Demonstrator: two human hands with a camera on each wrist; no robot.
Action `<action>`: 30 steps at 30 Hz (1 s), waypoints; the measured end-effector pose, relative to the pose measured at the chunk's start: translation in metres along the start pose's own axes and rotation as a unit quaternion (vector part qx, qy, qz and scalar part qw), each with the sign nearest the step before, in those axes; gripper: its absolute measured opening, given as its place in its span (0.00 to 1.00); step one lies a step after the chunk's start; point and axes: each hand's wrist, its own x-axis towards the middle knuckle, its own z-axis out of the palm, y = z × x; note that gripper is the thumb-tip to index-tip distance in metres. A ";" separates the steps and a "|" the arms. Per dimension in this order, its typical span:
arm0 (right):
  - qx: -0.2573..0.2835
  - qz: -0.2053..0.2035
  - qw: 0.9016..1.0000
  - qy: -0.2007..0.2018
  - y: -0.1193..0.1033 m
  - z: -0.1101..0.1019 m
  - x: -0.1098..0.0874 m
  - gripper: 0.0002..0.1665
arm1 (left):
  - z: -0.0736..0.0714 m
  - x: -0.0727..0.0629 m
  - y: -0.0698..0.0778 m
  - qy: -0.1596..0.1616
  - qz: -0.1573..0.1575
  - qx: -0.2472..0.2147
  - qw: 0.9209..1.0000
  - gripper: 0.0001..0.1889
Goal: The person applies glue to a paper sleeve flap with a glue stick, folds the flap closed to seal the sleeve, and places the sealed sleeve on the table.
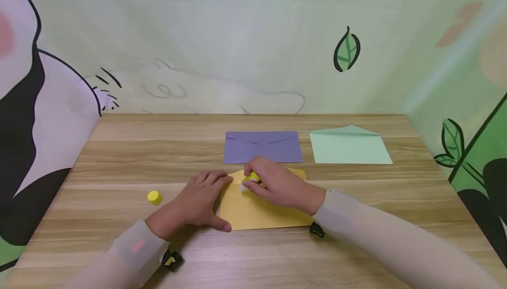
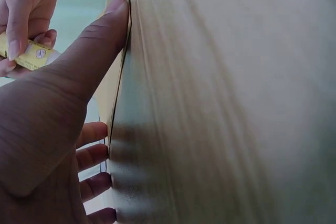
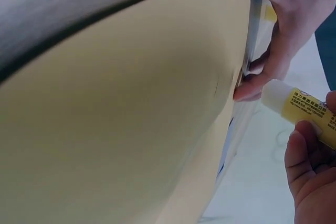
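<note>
A yellow-orange envelope (image 1: pixel 265 214) lies on the wooden table, its flap toward the far side. My left hand (image 1: pixel 200 199) rests at the envelope's left edge, fingers spread and straight, with the thumb near its lower left corner. Over the upper left part of the envelope, my right hand (image 1: pixel 277 183) grips a yellow glue stick (image 3: pixel 310 111). The stick's whitish end shows uncapped in the right wrist view and points toward the left hand. From the left wrist view, the left thumb (image 2: pixel 102 35) presses along the envelope's edge.
A yellow cap (image 1: pixel 155 197) stands on the table left of the left hand. Behind the yellow envelope lie a purple envelope (image 1: pixel 263 150) and, to its right, a mint green envelope (image 1: pixel 350 148) with its flap raised. A printed cloth backdrop (image 1: pixel 237 38) hangs along the table's far edge.
</note>
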 end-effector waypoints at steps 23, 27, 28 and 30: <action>-0.051 -0.047 0.997 -0.032 -0.004 0.035 0.036 0.10 | -0.003 0.001 0.003 -0.022 -0.012 -0.009 1.000 0.70; -0.053 -0.047 0.997 -0.033 -0.002 0.040 0.039 0.08 | -0.003 -0.001 0.003 -0.024 -0.016 -0.010 1.000 0.70; -0.054 -0.046 0.997 -0.035 -0.002 0.041 0.040 0.08 | -0.004 -0.001 0.003 -0.025 -0.018 -0.010 0.999 0.70; -0.055 -0.043 0.997 -0.040 -0.003 0.040 0.042 0.08 | -0.004 -0.002 0.003 -0.027 -0.020 -0.009 0.999 0.70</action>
